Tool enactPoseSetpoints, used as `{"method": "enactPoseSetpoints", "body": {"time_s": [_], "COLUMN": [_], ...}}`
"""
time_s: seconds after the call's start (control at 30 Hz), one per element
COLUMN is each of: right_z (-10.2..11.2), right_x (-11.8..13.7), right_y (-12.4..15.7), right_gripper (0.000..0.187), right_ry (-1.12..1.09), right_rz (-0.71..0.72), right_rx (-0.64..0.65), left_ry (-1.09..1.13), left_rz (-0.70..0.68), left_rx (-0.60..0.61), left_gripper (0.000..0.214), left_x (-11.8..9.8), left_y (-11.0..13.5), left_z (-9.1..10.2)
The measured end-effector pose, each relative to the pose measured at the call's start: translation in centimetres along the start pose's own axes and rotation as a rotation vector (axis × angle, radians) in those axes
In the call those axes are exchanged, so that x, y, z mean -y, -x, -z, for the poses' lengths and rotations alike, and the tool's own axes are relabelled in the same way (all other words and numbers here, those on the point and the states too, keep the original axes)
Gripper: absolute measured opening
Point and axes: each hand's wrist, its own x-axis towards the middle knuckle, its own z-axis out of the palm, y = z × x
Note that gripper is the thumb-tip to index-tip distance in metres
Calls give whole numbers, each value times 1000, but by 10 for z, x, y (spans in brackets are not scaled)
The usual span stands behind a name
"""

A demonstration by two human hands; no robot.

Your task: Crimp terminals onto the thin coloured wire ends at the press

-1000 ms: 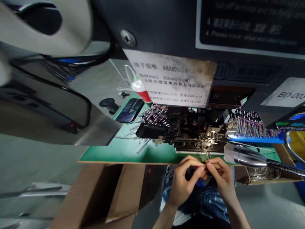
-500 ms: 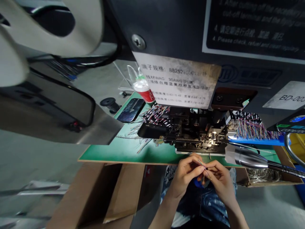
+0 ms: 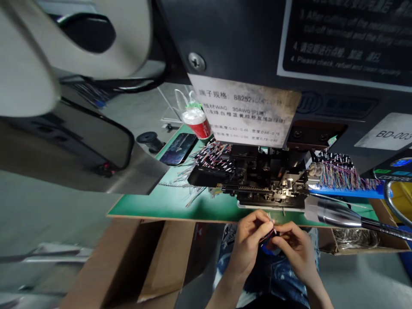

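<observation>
Pinching wires [image 3: 269, 232] with left hand [image 3: 247, 244], right hand [image 3: 296, 245], below "30AWG" label [image 3: 244, 110].

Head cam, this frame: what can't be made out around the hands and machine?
Head view only:
- Ends of the wires: hidden by the fingers of the left hand and right hand, too small to check.
- Crimping machine: upper part hidden by the paper spec sheet; small parts dark.
- Spec sheet's small print: blurred.
- Cardboard box contents: partly hidden by the metal lamp head.
- Label: cut off by the right edge.
</observation>
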Motion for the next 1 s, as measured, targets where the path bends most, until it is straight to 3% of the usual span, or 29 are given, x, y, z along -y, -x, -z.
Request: {"method": "enactPoseSetpoints", "body": {"time_s": [0.27, 0.43, 0.77, 1.0], "right_z": [12, 14, 20, 36], "right_x": [-9, -7, -1, 11], "right_y": [1, -1, -5, -11], "right_gripper": [21, 15, 28, 25], "right_ry": [80, 73, 233, 517], "right_rz": [70, 93, 104, 178], "right_rx": [113, 79, 156, 312], "left_ry": [-121, -182, -357, -722], "left_rz": [-151, -135, -219, -292], "left_rx": [18, 103, 178, 325], "left_gripper": [21, 20, 15, 16], "left_x": [0, 1, -5, -20], "left_y": [2, 2, -2, -1], "left_z": [5, 9, 21, 28]}}
